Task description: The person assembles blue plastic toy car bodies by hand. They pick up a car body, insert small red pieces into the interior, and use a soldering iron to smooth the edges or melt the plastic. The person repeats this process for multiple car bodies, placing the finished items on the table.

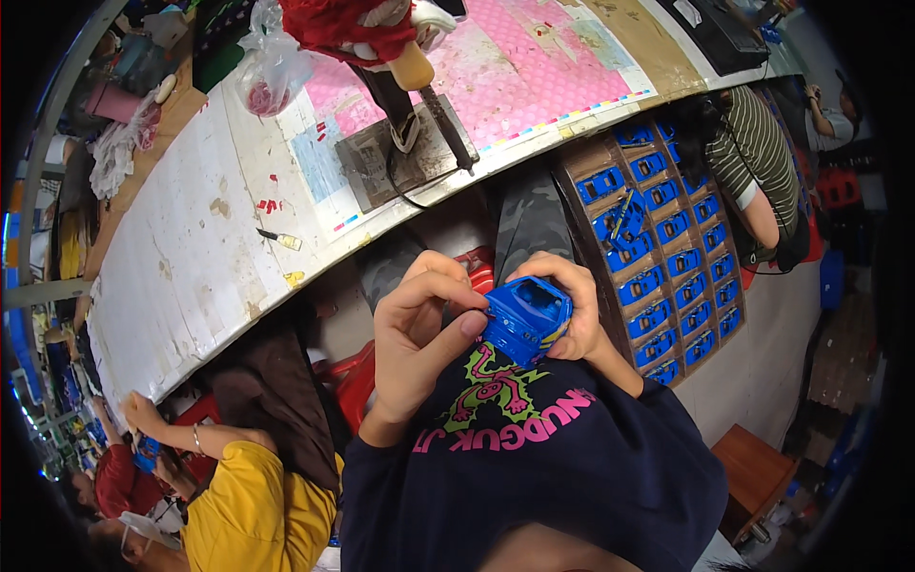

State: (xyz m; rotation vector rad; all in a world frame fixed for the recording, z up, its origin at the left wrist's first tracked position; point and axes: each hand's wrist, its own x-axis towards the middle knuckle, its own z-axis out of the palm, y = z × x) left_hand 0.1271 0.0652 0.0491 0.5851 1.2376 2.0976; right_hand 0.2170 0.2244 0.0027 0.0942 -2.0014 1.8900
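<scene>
**Before a dark shirt (pixel 620 467): one blue toy car (pixel 519 329), two hands**

Clock directions read from the held car, twelve at the top of the view.

Item 1. Blue toy car, one, raised in front of the shirt. Long axis foreshortened, running roughly one to seven o'clock; the dark window opening lies toward one, the end with small round marks toward seven. Which end is the front cannot be told. Yellow decal on the flank.

Item 2. Hands, two. Right hand (pixel 579 300), at three o'clock: closed around the car, fingers over the upper edge, thumb below. Left hand (pixel 415 319), at nine o'clock: half curled, thumb and forefinger nearly together beside the car's edge; whether they pinch anything cannot be told.

Item 3. Brown tray (pixel 591 155), one, at two o'clock: three columns of blue cars (pixel 640 285), roughly twenty visible, the far end partly hidden by a person in a striped top (pixel 762 143).

Item 4. Desk (pixel 181 238), at ten o'clock: one knife (pixel 279 238); at eleven, one bench device (pixel 412 157) topped with red cloth (pixel 334 27).

Item 5. Lettering: pink, inverted, on the shirt, beside one pink-and-green cartoon figure (pixel 488 386).
</scene>
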